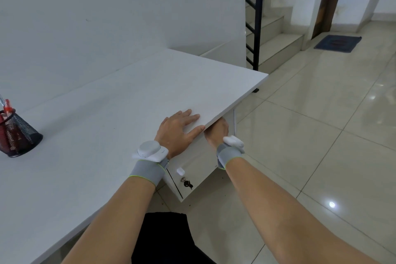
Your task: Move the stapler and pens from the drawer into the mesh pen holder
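Right hand point(216, 133) reaches under the desk edge point(214, 121) to the top of the drawer point(192, 169); its fingers are hidden there, so I cannot tell whether they have closed on anything. My left hand point(179, 129) lies flat and spread on the desk just beside that edge, holding nothing. I judge this a drawer move: I'd keep the left pressing down and draw straight, not twisting. The drawer's inside is out of sight. The mesh pen holder point(18, 135) stands well apart from the edge, far to the left, with red items point(7, 106) already in it.
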A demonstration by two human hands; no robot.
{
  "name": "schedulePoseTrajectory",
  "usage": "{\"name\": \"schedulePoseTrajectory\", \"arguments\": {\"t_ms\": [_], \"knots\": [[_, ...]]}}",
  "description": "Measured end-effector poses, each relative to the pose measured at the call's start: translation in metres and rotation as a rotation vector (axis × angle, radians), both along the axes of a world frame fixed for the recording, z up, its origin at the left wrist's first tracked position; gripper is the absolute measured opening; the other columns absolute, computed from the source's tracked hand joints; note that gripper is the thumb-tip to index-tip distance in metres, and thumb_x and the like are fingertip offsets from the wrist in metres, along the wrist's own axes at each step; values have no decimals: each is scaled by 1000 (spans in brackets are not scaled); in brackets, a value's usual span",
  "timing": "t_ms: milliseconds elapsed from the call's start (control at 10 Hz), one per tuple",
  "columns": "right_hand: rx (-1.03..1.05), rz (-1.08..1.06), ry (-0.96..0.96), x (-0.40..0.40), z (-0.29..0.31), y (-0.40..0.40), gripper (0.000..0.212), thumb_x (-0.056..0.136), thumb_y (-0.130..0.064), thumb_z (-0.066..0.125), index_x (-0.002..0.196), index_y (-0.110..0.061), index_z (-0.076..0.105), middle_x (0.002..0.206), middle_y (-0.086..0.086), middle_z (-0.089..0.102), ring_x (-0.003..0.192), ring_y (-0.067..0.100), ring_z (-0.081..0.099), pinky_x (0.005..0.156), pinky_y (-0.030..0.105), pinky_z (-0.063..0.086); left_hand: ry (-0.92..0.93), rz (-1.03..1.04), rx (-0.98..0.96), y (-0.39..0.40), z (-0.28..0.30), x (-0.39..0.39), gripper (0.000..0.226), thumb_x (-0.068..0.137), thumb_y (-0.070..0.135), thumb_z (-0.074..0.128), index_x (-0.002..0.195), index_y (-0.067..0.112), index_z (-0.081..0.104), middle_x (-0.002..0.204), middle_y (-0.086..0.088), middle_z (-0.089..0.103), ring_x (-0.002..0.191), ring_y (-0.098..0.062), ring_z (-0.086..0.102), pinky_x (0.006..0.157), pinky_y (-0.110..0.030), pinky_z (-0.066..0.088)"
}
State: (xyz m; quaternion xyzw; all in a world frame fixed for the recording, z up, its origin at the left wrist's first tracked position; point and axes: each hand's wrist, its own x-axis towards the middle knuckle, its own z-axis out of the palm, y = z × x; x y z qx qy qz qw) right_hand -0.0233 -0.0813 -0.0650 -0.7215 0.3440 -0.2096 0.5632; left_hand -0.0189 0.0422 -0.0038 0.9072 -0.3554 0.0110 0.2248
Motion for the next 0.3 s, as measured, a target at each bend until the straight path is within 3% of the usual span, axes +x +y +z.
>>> {"name": "schedulePoseTrajectory", "arguments": {"t_ms": [100,200,300], "knots": [[-85,12,18,-11,-1,1,45,85,-17,57,128,-6,47,120,22,58,111,39,54,94,42,47,14,1,-13,3,4,1,47,86,50,48,129,31,47,147,2,37,139,-19,26,115,-47,20],[-47,-136,30,-26,9,-3,71,83,-12,58,144,-5,21,137,27,40,126,42,37,107,44,30,17,-10,-3,1,7,-3,48,86,49,48,129,29,46,148,1,36,139,-19,26,115,-47,19],[-77,-248,8,-31,17,-9,76,80,-5,55,144,-1,14,141,27,32,129,40,30,111,44,23,36,6,-40,3,6,-3,48,86,48,50,128,26,48,146,-1,40,137,-19,31,115,-43,22]]}}
